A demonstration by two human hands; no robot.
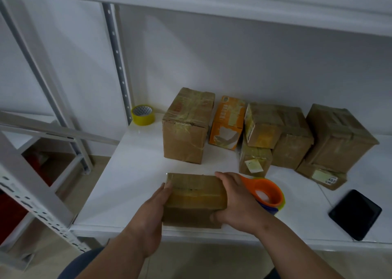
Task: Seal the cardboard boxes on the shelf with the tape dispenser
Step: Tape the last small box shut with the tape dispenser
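White metal shelving against a plain wall

A pale grey wall [233, 62] is seen at twelve o'clock; perforated uprights [118, 66] are set at ten o'clock; a beige tiled floor [191, 261] is glimpsed at six o'clock; light is dim.

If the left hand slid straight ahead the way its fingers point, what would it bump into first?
Probably the tall taped box. The left hand lies flat against the left side of the front box, fingers pointing toward the back of the shelf. Depth is uncertain; it might slip past on the left.
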